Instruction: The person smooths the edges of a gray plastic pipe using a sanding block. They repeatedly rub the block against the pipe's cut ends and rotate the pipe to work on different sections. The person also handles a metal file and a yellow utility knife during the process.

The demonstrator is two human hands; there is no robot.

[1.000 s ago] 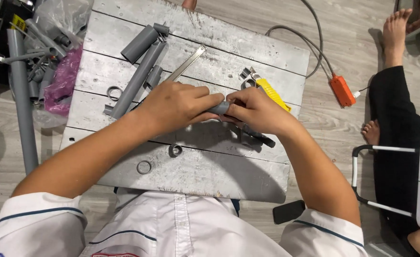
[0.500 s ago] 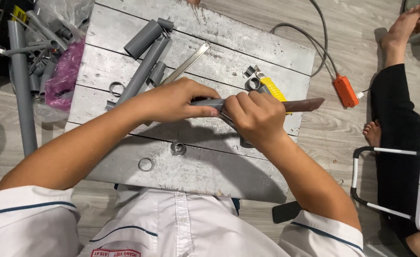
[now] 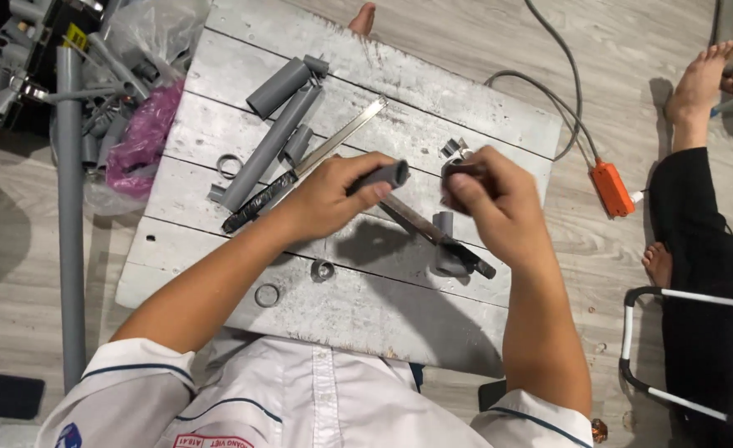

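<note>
My left hand (image 3: 329, 202) grips a short grey pipe piece (image 3: 386, 176), its open end pointing right, above the worn grey wooden table (image 3: 433, 91). My right hand (image 3: 499, 207) is a little to the right of it, closed around a dark brown tool (image 3: 463, 172); how much of that tool is hidden in the fist I cannot tell. A gap separates the tool from the pipe's end. Below the hands a dark metal file-like tool (image 3: 433, 234) lies on the table beside a small grey fitting (image 3: 444, 224).
Longer grey pipes (image 3: 273, 145), a metal ruler (image 3: 343, 133) and cut grey rings (image 3: 267, 294) lie on the table. A plastic bag of pipe parts (image 3: 130, 124) and a long pipe (image 3: 69, 216) sit left. An orange box on a cable (image 3: 614, 189), another person's legs (image 3: 703, 216) and a chair frame (image 3: 674, 348) are right.
My hands have come apart: the right hand pulled the brown tool off the pipe and turned it upward, and the left hand lifted the pipe piece slightly.
</note>
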